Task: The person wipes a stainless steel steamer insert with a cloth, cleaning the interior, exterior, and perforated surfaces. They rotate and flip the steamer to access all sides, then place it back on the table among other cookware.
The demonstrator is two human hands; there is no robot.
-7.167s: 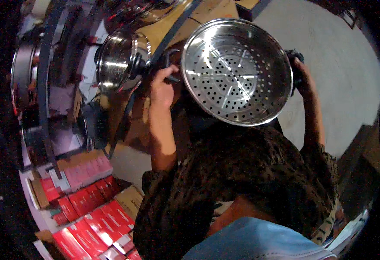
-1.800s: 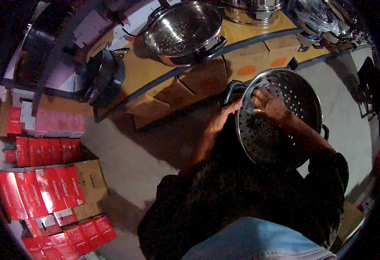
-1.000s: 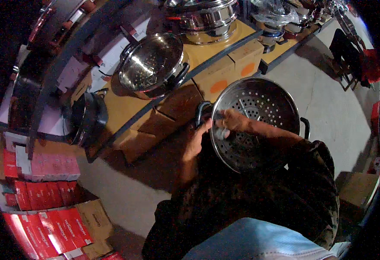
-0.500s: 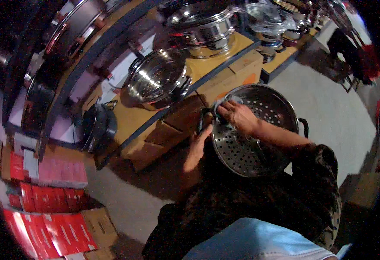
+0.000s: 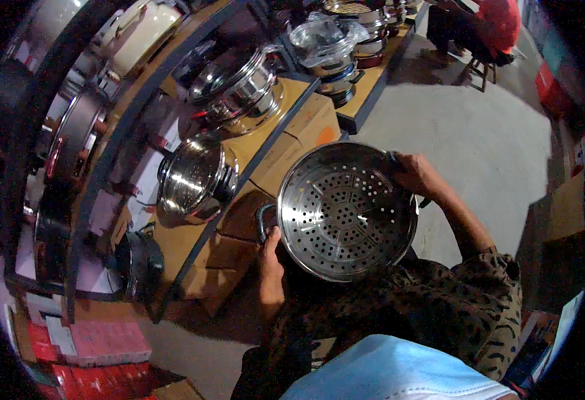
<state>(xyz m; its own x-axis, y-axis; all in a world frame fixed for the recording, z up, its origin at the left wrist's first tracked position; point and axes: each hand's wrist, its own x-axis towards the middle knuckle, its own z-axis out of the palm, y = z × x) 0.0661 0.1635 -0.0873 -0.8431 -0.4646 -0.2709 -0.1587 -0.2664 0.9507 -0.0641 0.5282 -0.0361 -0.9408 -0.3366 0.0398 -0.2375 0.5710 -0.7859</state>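
Observation:
A round steel steamer basket (image 5: 346, 250) with a perforated bottom is tilted in front of me, its inside facing up. My left hand (image 5: 272, 263) closes on its left side, thumb up by the dark loop handle (image 5: 264, 220). At the far right rim, my right hand (image 5: 416, 175) bends its fingers over the edge. A small dark grey-blue bit of cloth (image 5: 393, 159) shows by those fingertips; most of it is hidden in the hand. The right side handle (image 5: 424, 202) sticks out just below that hand.
Left of the basket, a shelf (image 5: 286, 127) bears a shiny steel pot (image 5: 196, 177) and stacked steamers (image 5: 236, 87). Cartons (image 5: 306, 130) sit under it. Plastic-wrapped pots (image 5: 326, 43) stand farther back. Red boxes (image 5: 106, 380) lie lower left. A person in red (image 5: 496, 27) sits on a stool far right.
My right hand has moved from the basket's inner left wall to its far right rim. The basket has shifted left in view and its whole perforated bottom now shows.

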